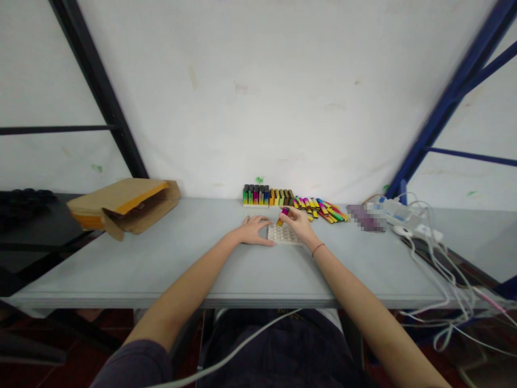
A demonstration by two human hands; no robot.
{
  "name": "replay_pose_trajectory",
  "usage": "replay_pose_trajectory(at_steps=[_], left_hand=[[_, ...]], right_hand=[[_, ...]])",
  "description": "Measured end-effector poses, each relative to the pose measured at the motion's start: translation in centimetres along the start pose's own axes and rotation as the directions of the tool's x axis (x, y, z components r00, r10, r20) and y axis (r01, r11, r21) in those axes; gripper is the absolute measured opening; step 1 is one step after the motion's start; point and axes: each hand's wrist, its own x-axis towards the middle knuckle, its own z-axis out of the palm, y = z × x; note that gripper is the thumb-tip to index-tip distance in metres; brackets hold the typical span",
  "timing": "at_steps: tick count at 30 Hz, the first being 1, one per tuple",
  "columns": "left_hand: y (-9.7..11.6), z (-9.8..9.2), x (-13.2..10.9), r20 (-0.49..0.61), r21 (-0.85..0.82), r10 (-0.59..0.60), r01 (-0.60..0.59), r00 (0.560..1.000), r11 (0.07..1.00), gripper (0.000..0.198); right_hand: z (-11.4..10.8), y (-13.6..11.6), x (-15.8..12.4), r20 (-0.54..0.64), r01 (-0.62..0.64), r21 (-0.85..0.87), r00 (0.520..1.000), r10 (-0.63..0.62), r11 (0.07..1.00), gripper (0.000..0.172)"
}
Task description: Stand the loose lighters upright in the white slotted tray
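Observation:
A white tray with rows of round-looking slots (285, 235) lies on the grey table between my hands. My left hand (253, 231) rests at the tray's left side, fingers spread, thumb along its near left corner. Above the tray's far edge, my right hand (298, 222) pinches a purple and yellow lighter (284, 214), tilted. Behind the hands, upright lighters with black tops (256, 195) stand in a white tray. Beside them are upright yellow and dark lighters (281, 198). Several colourful lighters (332, 210) lie in a loose pile to the right.
An open cardboard box (125, 202) sits at the table's left. A blurred-out flat object (367, 217) lies right of the lighters. White cables (442, 264) and power strips (398, 211) crowd the right end. A cable crosses my lap below the table edge (266, 303).

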Motion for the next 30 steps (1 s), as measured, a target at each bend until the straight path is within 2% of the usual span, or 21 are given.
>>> replay_pose_trajectory(at_steps=[4,8,13,18,21,24,25,27,30], left_hand=[[0.1,-0.2,0.0,0.022,0.013,-0.008,0.007,1.0,1.0,0.086],[0.2,-0.4,-0.1,0.062,0.034,-0.005,0.003,0.998,0.999,0.092],[0.3,-0.4,-0.1,0.061,0.047,0.0,-0.003,0.998,0.999,0.091],[0.2,-0.3,0.0,0.054,0.044,-0.006,0.003,0.999,0.999,0.09],[0.2,-0.3,0.0,0.051,0.038,-0.007,0.005,0.999,0.999,0.09],[0.3,-0.5,-0.1,0.049,0.038,-0.006,0.004,0.999,0.999,0.089],[0.3,-0.5,-0.1,0.052,0.042,-0.011,0.009,0.999,0.999,0.088],[0.3,-0.6,-0.1,0.059,0.048,-0.022,0.019,0.998,0.999,0.088],[0.3,-0.6,-0.1,0.062,0.04,-0.025,0.023,0.998,0.999,0.089]], right_hand=[[0.9,0.1,-0.3,0.065,-0.033,-0.006,0.997,0.033,0.999,0.032],[1.7,0.2,-0.1,0.071,0.048,-0.106,0.997,-0.041,0.993,0.032],[1.7,0.3,0.1,0.077,0.139,-0.283,0.99,-0.122,0.949,0.031],[1.8,0.3,0.0,0.172,0.192,-0.4,0.976,-0.132,0.896,0.033],[1.2,0.3,0.1,0.223,0.255,-0.399,0.959,-0.176,0.881,0.039],[-0.4,0.9,0.5,0.133,0.222,-0.448,0.974,-0.182,0.866,0.042],[-1.1,1.3,0.6,0.078,0.172,-0.512,0.985,-0.153,0.842,0.042],[-2.4,2.2,0.7,-0.002,0.054,-0.685,0.997,-0.076,0.727,0.041],[-3.6,3.3,0.8,0.013,-0.028,-0.848,0.997,0.074,0.53,0.039]])
